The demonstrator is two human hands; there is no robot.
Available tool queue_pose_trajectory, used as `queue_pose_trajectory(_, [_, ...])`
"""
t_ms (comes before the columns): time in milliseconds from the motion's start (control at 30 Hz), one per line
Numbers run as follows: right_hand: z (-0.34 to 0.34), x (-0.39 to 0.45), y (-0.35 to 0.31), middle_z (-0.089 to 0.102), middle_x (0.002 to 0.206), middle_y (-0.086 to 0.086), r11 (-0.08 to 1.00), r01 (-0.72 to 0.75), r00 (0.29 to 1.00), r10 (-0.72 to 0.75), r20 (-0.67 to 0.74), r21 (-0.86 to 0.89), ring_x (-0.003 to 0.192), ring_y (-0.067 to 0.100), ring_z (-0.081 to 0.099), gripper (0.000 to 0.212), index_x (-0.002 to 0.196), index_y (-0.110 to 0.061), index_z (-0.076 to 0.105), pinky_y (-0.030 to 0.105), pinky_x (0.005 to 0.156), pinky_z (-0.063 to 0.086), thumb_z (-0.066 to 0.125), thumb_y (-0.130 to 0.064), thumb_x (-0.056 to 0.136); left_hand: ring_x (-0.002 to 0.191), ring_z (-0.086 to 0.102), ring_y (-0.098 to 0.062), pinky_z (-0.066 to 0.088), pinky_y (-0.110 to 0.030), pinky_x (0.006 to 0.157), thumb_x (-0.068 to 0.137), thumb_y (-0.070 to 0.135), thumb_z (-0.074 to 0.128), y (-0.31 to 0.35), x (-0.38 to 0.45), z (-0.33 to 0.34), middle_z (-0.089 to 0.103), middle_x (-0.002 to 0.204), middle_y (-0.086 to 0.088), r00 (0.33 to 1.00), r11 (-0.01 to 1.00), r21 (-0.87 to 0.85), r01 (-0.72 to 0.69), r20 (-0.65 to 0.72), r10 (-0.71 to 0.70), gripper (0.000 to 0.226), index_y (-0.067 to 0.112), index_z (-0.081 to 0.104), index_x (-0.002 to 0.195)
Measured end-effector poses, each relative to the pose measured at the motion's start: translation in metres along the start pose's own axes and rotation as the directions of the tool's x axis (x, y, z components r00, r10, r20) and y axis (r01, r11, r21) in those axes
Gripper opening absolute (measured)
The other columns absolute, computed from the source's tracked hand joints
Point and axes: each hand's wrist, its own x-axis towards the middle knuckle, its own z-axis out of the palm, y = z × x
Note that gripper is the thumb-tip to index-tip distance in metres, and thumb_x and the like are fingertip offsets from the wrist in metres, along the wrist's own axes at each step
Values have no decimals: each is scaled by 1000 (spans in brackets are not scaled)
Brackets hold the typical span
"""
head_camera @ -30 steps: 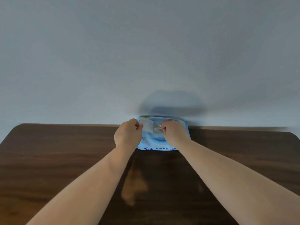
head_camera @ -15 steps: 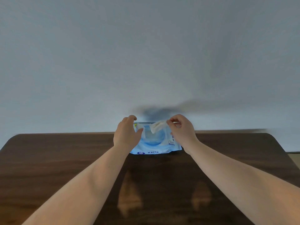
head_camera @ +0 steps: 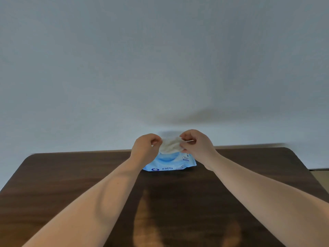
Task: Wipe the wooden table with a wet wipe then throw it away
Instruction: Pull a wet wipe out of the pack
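A white wet wipe (head_camera: 170, 146) hangs crumpled in the air between my two hands, just above a light blue wipes pack (head_camera: 170, 164). My left hand (head_camera: 145, 148) pinches the wipe's left edge and my right hand (head_camera: 196, 146) pinches its right edge. The pack lies flat near the far edge of the dark wooden table (head_camera: 71, 175); its upper part is hidden behind my hands and the wipe.
A plain pale wall rises directly behind the table's far edge. The table has rounded far corners at left and right. Past the right corner a strip of floor or skirting (head_camera: 318, 169) shows.
The wipe has come out of the pack and risen above it. My left hand left the pack and took the wipe's left edge. The view has tilted down slightly.
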Motion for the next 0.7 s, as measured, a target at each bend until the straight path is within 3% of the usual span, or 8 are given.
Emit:
queue_pose_trajectory(100, [-4, -3, 0, 60, 102, 1, 969, 42, 999, -37, 29, -243, 86, 16, 59, 36, 119, -17, 59, 11, 59, 46, 59, -2, 87, 76, 57, -18, 43, -22, 66, 91, 17, 60, -1, -4, -9, 62, 79, -2, 994, 981, -171, 94, -29, -101, 8, 11, 65, 90])
queue_pose_trajectory(233, [-5, -8, 1, 61, 97, -1, 931, 55, 996, -27, 82, -360, 89, 15, 57, 31, 115, -16, 64, 17, 72, 41, 62, -6, 85, 75, 62, -18, 52, -32, 76, 88, 17, 64, -5, -12, -18, 64, 76, 0, 979, 926, -319, 200, 32, -201, 8, 10, 68, 88])
queue_pose_trajectory(367, [1, -14, -4, 67, 90, 6, 990, -21, 998, 28, 48, -143, 83, 16, 59, 7, 87, -10, 71, 23, 70, 45, 70, -17, 84, 81, 59, -15, 47, -28, 78, 88, 16, 64, -12, -19, -26, 69, 89, -2, 972, 914, -334, 229, 25, -234, 12, 10, 72, 95])
queue_pose_trajectory(500, [11, -11, -9, 57, 78, 6, 990, -138, 990, 138, 15, 33, 66, 17, 47, 24, 77, -10, 61, 30, 61, 41, 64, -32, 88, 91, 64, -15, 49, -26, 81, 87, 14, 67, -18, -27, -37, 71, 98, 0, 963, 878, -409, 248, 1, -271, 17, 11, 73, 102])
queue_pose_trajectory(633, [21, -7, -9, 46, 74, 7, 972, -222, 972, 227, -65, 75, 69, 21, 42, 29, 68, -15, 45, 31, 60, 41, 57, -28, 91, 80, 68, -8, 48, -13, 57, 87, 15, 68, -19, -36, -48, 71, 95, 3, 959, 816, -521, 251, 23, -281, 16, 12, 72, 102])
queue_pose_trajectory(700, [24, -3, -9, 46, 75, 7, 960, -276, 958, 279, -69, 54, 67, 20, 44, 22, 75, -13, 47, 29, 59, 42, 55, -25, 92, 82, 70, -8, 50, -15, 62, 87, 13, 68, -21, -39, -55, 72, 95, 2, 954, 761, -592, 266, 49, -296, 15, 12, 71, 101])
